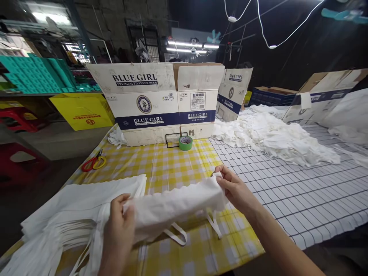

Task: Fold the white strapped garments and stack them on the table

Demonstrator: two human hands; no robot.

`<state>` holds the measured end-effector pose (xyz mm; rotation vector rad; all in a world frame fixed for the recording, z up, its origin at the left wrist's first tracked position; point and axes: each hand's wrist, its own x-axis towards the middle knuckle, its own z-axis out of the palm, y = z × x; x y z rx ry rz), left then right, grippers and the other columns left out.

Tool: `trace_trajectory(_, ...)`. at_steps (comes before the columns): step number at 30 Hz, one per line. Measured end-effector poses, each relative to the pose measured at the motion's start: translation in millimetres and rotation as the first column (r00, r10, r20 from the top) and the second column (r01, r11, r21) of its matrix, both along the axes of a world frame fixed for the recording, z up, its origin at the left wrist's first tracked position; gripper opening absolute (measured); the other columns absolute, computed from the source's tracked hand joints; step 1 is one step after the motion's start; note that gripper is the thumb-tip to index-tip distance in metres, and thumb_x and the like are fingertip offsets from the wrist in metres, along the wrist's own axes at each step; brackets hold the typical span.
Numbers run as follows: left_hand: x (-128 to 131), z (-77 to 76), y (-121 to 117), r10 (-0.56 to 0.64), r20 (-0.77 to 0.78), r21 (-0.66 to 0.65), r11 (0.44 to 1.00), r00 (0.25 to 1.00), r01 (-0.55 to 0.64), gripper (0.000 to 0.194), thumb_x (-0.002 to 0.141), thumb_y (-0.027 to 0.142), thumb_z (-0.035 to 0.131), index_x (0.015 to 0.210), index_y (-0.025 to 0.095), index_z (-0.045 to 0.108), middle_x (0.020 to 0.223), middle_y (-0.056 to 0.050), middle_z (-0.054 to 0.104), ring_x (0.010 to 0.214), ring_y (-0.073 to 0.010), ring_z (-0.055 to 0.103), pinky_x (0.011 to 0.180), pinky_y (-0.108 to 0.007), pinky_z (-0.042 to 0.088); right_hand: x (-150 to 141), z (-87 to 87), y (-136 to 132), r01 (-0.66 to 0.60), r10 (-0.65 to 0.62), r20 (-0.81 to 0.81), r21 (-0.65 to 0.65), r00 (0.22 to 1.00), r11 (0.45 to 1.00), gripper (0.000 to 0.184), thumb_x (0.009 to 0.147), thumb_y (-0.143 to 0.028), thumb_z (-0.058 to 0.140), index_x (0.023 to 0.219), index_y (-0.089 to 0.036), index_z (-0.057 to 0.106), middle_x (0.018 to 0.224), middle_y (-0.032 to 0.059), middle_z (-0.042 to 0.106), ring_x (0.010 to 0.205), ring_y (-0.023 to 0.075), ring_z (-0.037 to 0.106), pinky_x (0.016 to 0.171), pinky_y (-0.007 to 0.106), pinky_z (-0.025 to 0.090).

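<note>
A white cloth bag with thin strap handles [176,207] is stretched between my two hands, above the yellow checked tablecloth [201,239]. My left hand [119,222] pinches its left end, slightly blurred. At the upper right corner, the thumb and fingers of my right hand [230,186] are closed on the fabric. Two strap loops hang below the bag's lower edge. Just left of my left hand lies a stack of similar white bags [80,203], with straps trailing toward the near edge.
A flattened Blue Girl carton [152,103] stands behind, with green tape [185,143] at its foot. Scissors with red and yellow handles [93,163] lie at left. A heap of white cloth pieces [273,134] covers part of the grid-patterned cloth [276,180]. A yellow box [83,111] stands beyond.
</note>
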<state>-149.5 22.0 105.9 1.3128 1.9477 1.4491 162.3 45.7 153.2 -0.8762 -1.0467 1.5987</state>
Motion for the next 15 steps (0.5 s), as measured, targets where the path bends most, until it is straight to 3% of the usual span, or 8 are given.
trace_trajectory(2,15.5,0.1,-3.4,-0.106,-0.191,0.02,0.994,0.976,0.112,0.042,0.075,0.027,0.049,0.116,0.023,0.047,0.117,-0.007,0.054,0.11,-0.0247,0.049,0.098,-0.042,0.035,-11.0,5.1,-8.6,-0.078,0.078,-0.015,0.01,0.997,0.997,0.019,0.08,-0.035,0.06,0.09,-0.025,0.047,0.073,-0.0027,0.048,0.058,0.0104,0.043,0.051,0.022,0.032)
trace_trajectory(4,38.0,6.3,-5.6,-0.345,-0.174,-0.026,0.938,0.922,0.346,0.046,0.078,0.027,0.048,0.123,0.024,0.043,0.129,-0.007,0.047,0.12,-0.024,0.041,0.102,-0.039,0.031,-23.3,8.1,-15.6,-0.148,0.149,-0.019,0.021,0.989,0.989,0.018,0.08,-0.034,0.061,0.088,-0.024,0.048,0.074,-0.0022,0.049,0.059,0.0104,0.044,0.053,0.023,0.034)
trace_trajectory(6,60.7,16.5,-7.1,-0.607,0.001,-0.108,0.79,0.795,0.603,0.043,0.08,0.03,0.049,0.123,0.025,0.046,0.127,-0.006,0.049,0.118,-0.0233,0.043,0.098,-0.035,0.035,-33.9,9.4,-20.8,-0.196,0.197,-0.019,0.027,0.98,0.98,0.017,0.081,-0.034,0.06,0.086,-0.024,0.048,0.073,-0.0022,0.049,0.059,0.0101,0.044,0.054,0.023,0.034)
trace_trajectory(8,77.3,26.1,-7.7,-0.754,0.193,-0.121,0.616,0.627,0.778,0.036,0.082,0.034,0.05,0.116,0.023,0.054,0.117,-0.007,0.056,0.108,-0.0226,0.05,0.092,-0.032,0.039,-40.3,9.5,-23.7,-0.206,0.206,-0.025,0.021,0.978,0.978,0.017,0.081,-0.035,0.06,0.087,-0.024,0.048,0.072,-0.0023,0.049,0.058,0.01,0.044,0.054,0.023,0.035)
trace_trajectory(9,82.4,29.4,-7.7,-0.784,0.265,-0.105,0.555,0.561,0.825,0.032,0.082,0.036,0.051,0.109,0.021,0.058,0.109,-0.007,0.06,0.101,-0.0218,0.054,0.088,-0.031,0.041,-41.7,9.1,-24.3,-0.193,0.193,-0.036,0.016,0.981,0.981,0.019,0.08,-0.036,0.06,0.087,-0.024,0.048,0.072,-0.0024,0.049,0.058,0.01,0.044,0.054,0.023,0.035)
trace_trajectory(11,87.0,32.4,-7.7,-0.792,0.376,-0.063,0.496,0.481,0.866,0.029,0.081,0.04,0.053,0.096,0.016,0.063,0.092,-0.006,0.063,0.084,-0.0186,0.057,0.076,-0.028,0.044,-41.7,7.5,-24.3,-0.143,0.143,-0.063,0.005,0.988,0.99,0.021,0.078,-0.037,0.062,0.087,-0.024,0.047,0.072,-0.0028,0.049,0.058,0.0099,0.044,0.053,0.023,0.035)
trace_trajectory(15,84.3,29.1,-8.8,-0.735,0.534,0.007,0.498,0.418,0.867,0.027,0.078,0.039,0.057,0.081,0.013,0.061,0.074,-0.002,0.059,0.065,-0.0119,0.051,0.061,-0.021,0.039,-38.4,-0.3,-22.4,-0.08,0.077,-0.095,-0.029,0.992,0.996,0.022,0.077,-0.035,0.063,0.088,-0.025,0.047,0.07,-0.0036,0.047,0.055,0.0093,0.042,0.05,0.021,0.032)
